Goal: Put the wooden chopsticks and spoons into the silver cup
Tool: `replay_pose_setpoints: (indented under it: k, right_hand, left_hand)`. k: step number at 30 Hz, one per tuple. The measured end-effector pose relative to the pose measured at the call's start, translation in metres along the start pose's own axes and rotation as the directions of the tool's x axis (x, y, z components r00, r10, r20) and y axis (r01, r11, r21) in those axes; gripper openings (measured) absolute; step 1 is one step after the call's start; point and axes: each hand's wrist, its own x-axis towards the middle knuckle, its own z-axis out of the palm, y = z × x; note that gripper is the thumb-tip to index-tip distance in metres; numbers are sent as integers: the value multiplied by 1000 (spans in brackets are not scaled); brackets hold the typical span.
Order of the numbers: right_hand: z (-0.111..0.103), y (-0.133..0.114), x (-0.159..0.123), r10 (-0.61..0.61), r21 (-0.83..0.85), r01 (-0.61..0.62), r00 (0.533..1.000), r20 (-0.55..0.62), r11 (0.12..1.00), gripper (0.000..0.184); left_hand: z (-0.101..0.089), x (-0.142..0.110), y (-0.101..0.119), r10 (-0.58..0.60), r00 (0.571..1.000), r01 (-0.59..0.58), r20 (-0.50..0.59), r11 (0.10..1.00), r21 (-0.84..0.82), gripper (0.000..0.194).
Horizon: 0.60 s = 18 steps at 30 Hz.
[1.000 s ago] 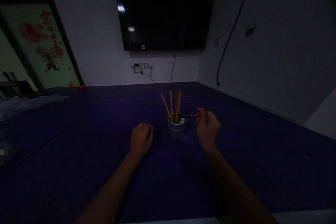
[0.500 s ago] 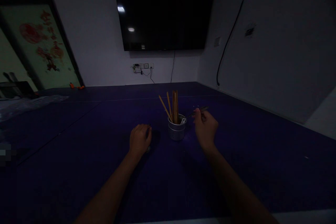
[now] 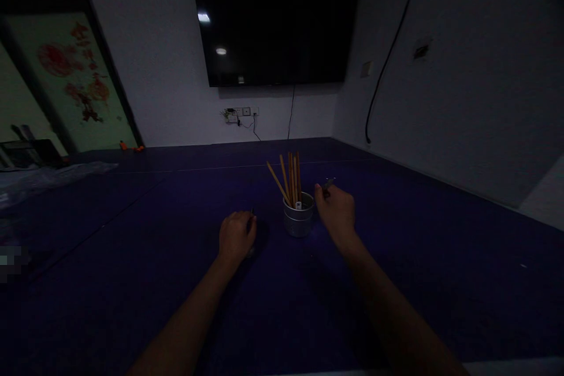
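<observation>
A grey metal cup [image 3: 298, 223] stands upright on the dark blue table [image 3: 282, 294]. Several wooden chopsticks [image 3: 294, 179] lean in it, two of them tilted left. A whitish flat end [image 3: 298, 205] of some item shows inside the rim. Just right of the cup, my right hand [image 3: 337, 211] is closed on a slim grey piece [image 3: 328, 184], mostly covered by the fingers; its kind is unclear. To the cup's left, my left hand [image 3: 237, 235] rests low over the table, fingers curled round a thin dark item [image 3: 252, 211] that is largely hidden.
Crumpled clear plastic [image 3: 66, 175] lies at the left, near a dark rack [image 3: 35, 153]. Small orange items [image 3: 132, 147] sit at the far edge. A television [image 3: 282, 26] hangs on the wall above sockets [image 3: 247, 111] and a cable [image 3: 388, 64].
My right hand has shifted slightly left, closer to the cup. The whitish end at the cup's right rim now appears further left, against the chopsticks. My left hand is almost still.
</observation>
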Motion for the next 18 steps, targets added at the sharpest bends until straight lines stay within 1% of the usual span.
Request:
replay_pose_setpoints:
  k: [5,9,13,16,18]
  right_hand:
    - [6,2,-1,-30,-139,38,998,56,990,33]
    - [10,5,-3,-55,-149,67,995,81,987,31]
    - [13,7,-7,-64,-66,71,993,98,995,37]
    - [14,6,-9,-24,53,19,994,104,998,41]
    - [13,5,-9,16,134,-25,998,64,991,44]
  left_hand:
    - [-1,1,1,-26,999,25,44,999,20,23]
    - [-2,3,2,-79,992,74,102,996,55,24]
    - [-2,3,2,-174,972,165,156,984,65,25]
    - [-3,3,0,-253,946,239,202,967,87,25]
    - [-2,2,-2,-298,925,280,237,954,106,26]
